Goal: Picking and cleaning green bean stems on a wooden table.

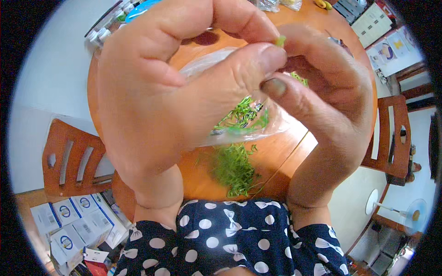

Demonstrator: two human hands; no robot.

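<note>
Both my hands are raised close to the camera, with their fingertips meeting. Between its thumb and a finger, my left hand (152, 100) pinches a small light-green plant piece (280, 41). Curled fingers of my right hand (331, 114) come up against that piece, its thumb just below the left thumb. Whether the right fingers grip anything is hidden. Behind the hands lies a clear plastic bag (276, 122) with thin leafy green stems (243, 114) in it. Nearer my body, a loose pile of feathery greens (238, 169) rests on the table.
The round wooden table (276, 148) has a visible seam. Wooden chairs stand at left (74, 160) and right (392, 134). White boxes (79, 220) are stacked at lower left, and a fan (414, 215) is at lower right. Bottles (98, 36) line the far left; yellow fruit (321, 4) sits far back.
</note>
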